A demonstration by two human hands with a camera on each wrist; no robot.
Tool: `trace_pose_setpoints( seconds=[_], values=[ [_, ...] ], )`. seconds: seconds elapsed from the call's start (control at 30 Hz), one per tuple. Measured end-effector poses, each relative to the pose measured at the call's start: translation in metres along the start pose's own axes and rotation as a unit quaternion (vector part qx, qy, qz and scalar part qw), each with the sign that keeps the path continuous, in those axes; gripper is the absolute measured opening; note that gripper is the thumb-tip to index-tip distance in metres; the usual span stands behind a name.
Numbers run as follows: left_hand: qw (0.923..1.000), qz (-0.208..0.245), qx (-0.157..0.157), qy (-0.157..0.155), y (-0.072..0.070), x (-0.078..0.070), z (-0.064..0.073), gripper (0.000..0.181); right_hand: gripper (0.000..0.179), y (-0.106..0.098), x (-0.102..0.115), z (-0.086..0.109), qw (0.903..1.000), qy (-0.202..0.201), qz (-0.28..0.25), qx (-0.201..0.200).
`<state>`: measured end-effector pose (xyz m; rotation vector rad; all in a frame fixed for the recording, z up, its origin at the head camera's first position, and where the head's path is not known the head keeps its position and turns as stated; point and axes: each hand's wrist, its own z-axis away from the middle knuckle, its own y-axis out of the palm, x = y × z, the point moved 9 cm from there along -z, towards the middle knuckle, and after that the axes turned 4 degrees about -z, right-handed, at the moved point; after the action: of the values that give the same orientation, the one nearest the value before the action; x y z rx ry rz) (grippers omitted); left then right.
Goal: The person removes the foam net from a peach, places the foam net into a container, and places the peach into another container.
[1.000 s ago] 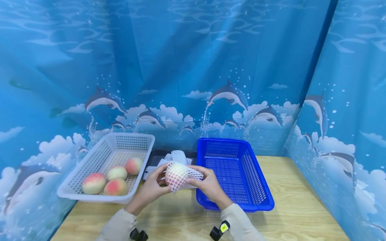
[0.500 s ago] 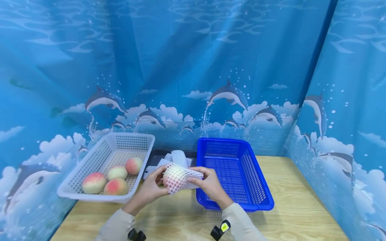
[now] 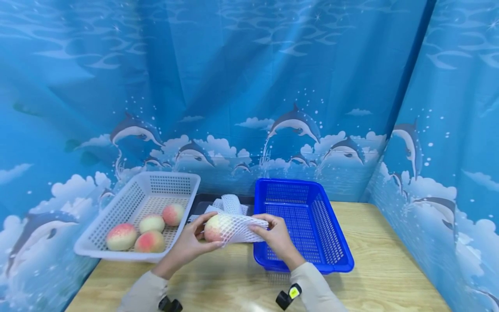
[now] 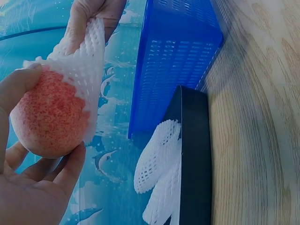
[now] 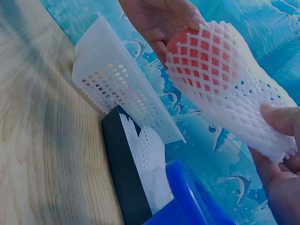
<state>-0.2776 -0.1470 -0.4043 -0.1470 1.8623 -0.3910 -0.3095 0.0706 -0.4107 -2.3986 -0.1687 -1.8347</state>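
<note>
Between the two hands, above the table, is a pink and cream peach (image 4: 51,112) partly inside a white foam fruit net (image 5: 234,89). The left hand (image 3: 189,242) grips the bare end of the peach, thumb on one side and fingers curled under the other. The right hand (image 3: 277,237) pinches the narrow far end of the net between thumb and fingers. In the left wrist view the net's edge lies across the peach near the left thumb, leaving the red side uncovered. The net's open mesh stretches over the rest of the fruit in the right wrist view.
A white basket (image 3: 87,234) at the left holds several peaches (image 3: 151,224). To the right stands a blue basket (image 3: 339,234). Between them, a black tray (image 3: 202,200) bears more foam nets (image 3: 231,203). A wooden table (image 3: 382,268) lies beneath; a dolphin-print curtain (image 3: 234,86) hangs behind.
The left hand has shifted left with the peach and the right hand slightly right, drawing the net out longer. More of the peach's left side now shows bare.
</note>
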Motion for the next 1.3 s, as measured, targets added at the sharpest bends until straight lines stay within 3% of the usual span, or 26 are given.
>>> trace_pose_setpoints(
  seconds=[0.3,0.5,0.9,1.13,1.3],
  values=[
    [0.9997,-0.014,-0.011,-0.015,-0.012,0.006,0.002,0.078,0.024,-0.008,-0.004,-0.002,0.9999,-0.008,-0.008,-0.010],
    [0.9989,-0.006,-0.018,-0.043,-0.021,0.013,0.007,0.078,0.024,-0.010,-0.004,-0.002,0.9996,0.001,-0.019,-0.020],
    [0.9954,-0.046,-0.035,-0.076,-0.044,0.024,0.014,0.080,0.024,-0.013,0.000,-0.010,0.9973,0.003,-0.048,-0.055],
    [0.9951,-0.041,-0.042,-0.080,-0.057,0.028,0.020,0.080,0.027,-0.012,-0.003,-0.019,0.9953,0.009,-0.048,-0.084],
    [0.9934,-0.069,-0.054,-0.074,-0.070,0.027,0.024,0.078,0.027,-0.008,-0.006,-0.027,0.9923,0.021,-0.065,-0.103]
  ],
)
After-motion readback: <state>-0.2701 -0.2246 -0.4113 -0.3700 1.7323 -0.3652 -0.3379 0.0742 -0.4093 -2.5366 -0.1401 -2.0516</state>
